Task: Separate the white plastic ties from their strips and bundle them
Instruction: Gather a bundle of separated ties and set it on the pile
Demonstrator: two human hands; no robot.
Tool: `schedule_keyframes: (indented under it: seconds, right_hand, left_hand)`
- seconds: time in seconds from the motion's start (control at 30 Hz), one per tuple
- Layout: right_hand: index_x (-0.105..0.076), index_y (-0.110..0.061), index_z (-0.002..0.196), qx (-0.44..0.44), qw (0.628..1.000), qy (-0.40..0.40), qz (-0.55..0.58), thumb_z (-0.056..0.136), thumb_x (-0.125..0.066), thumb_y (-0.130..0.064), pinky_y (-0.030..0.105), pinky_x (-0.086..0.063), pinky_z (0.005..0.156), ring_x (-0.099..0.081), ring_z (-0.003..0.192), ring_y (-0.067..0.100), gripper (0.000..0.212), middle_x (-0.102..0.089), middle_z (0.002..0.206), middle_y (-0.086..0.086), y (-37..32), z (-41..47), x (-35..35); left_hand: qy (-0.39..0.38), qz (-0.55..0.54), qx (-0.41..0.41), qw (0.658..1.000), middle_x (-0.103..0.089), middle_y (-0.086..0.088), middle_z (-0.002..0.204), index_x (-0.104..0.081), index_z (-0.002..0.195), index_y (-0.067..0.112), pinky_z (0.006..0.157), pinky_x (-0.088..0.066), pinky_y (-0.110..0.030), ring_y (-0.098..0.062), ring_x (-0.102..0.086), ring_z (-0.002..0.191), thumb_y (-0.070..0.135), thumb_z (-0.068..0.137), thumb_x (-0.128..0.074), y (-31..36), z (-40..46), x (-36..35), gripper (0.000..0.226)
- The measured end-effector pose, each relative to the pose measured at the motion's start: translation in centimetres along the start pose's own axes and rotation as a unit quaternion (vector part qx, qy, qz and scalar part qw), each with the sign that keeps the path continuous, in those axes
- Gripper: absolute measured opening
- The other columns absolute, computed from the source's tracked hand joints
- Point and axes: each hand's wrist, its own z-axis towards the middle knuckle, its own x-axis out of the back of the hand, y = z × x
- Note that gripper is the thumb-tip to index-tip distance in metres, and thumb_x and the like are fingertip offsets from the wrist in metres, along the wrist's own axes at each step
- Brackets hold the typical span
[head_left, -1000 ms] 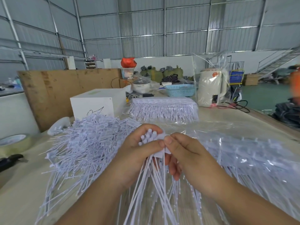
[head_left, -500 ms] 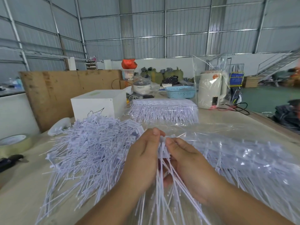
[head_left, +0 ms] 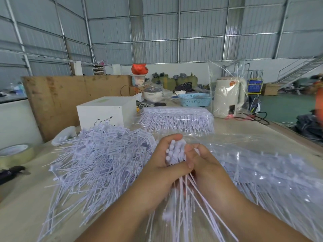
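A bundle of white plastic ties stands upright between both hands, heads up and thin tails fanning down toward me. My left hand curls around the bundle from the left, thumb across its front. My right hand grips the same bundle from the right. A large loose heap of separated ties lies on the table to the left. Ties on their strips inside a clear plastic bag lie to the right. Another bagged stack of strips sits further back.
A white box stands behind the loose heap. A tape roll and black-handled cutters lie at the left edge. A blue basket, a white kettle in plastic and a black cord are at the back.
Both hands closed tighter around the ties, gathering them into one upright bundle with the heads showing above my fingers. My left thumb now crosses the front of the bundle.
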Motion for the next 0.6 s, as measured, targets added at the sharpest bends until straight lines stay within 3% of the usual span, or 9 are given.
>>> schedule_keyframes:
  seconds: [0.1,0.2,0.23,0.3,0.4,0.5,0.6]
  right_hand:
    - [-0.067,-0.028,0.084,-0.011,0.999,0.004,-0.03,0.076,-0.061,-0.046,0.027,-0.047,0.045,-0.061,0.051,0.019,0.02,-0.071,0.073,0.008,0.4,-0.1,-0.4]
    - [-0.062,-0.023,0.11,-0.017,0.999,0.005,-0.042,0.093,-0.057,-0.037,0.035,-0.054,0.065,-0.071,0.077,0.02,0.022,-0.075,0.094,0.007,1.1,0.0,-0.7]
    - [-0.06,-0.02,0.115,-0.019,0.999,0.003,-0.038,0.094,-0.058,-0.032,0.039,-0.056,0.075,-0.072,0.087,0.02,0.024,-0.075,0.099,0.007,1.1,0.0,-0.9]
    - [-0.058,-0.016,0.116,-0.04,0.999,-0.008,-0.029,0.09,-0.063,-0.022,0.041,-0.055,0.081,-0.071,0.092,0.021,0.027,-0.075,0.099,0.008,1.1,-0.3,-1.1]
    - [-0.058,-0.008,0.118,-0.114,0.992,-0.042,-0.023,0.081,-0.071,-0.021,0.046,-0.055,0.085,-0.071,0.089,0.029,0.042,-0.073,0.099,0.011,0.6,-0.7,-0.9]
    - [-0.062,0.0,0.117,-0.178,0.977,-0.111,-0.031,0.072,-0.076,-0.023,0.04,-0.056,0.076,-0.066,0.07,0.023,0.053,-0.068,0.091,0.013,-0.4,-1.0,-0.2]
    - [-0.063,-0.005,0.117,-0.194,0.969,-0.139,-0.065,0.064,-0.084,-0.01,0.034,-0.055,0.068,-0.065,0.073,0.021,0.057,-0.069,0.093,0.011,-0.6,-1.0,-0.1]
  left_hand:
    - [0.04,0.013,0.004,0.999,-0.062,0.02,0.057,-0.051,0.092,0.036,0.05,-0.046,-0.009,0.008,-0.057,0.051,0.022,0.064,-0.059,-0.3,0.1,0.1,0.032]
    - [0.078,0.036,0.008,0.996,-0.056,0.011,0.067,-0.053,0.098,0.031,0.048,-0.046,-0.011,0.002,-0.056,0.052,0.013,0.077,-0.063,-0.7,0.1,0.1,0.029]
    - [0.087,0.046,0.008,0.995,-0.056,0.007,0.074,-0.054,0.107,0.026,0.051,-0.046,-0.01,-0.001,-0.057,0.059,0.005,0.085,-0.063,-1.0,0.2,0.2,0.031]
    - [0.099,0.069,0.014,0.993,-0.055,0.002,0.085,-0.05,0.125,0.014,0.057,-0.046,-0.009,-0.009,-0.056,0.072,-0.008,0.09,-0.054,-1.2,0.3,0.4,0.041]
    - [0.12,0.095,0.013,0.988,-0.055,-0.003,0.101,-0.044,0.135,0.011,0.065,-0.046,-0.011,-0.017,-0.056,0.085,-0.008,0.091,-0.053,-1.5,0.3,0.7,0.048]
    - [0.132,0.106,0.001,0.986,-0.055,-0.006,0.108,-0.043,0.137,0.014,0.071,-0.046,-0.02,-0.022,-0.056,0.094,-0.006,0.091,-0.053,-1.8,0.3,0.8,0.051]
    - [0.137,0.131,-0.015,0.982,-0.057,-0.008,0.108,-0.043,0.137,0.017,0.071,-0.046,-0.022,-0.022,-0.057,0.094,-0.003,0.091,-0.054,-2.1,0.3,1.0,0.051]
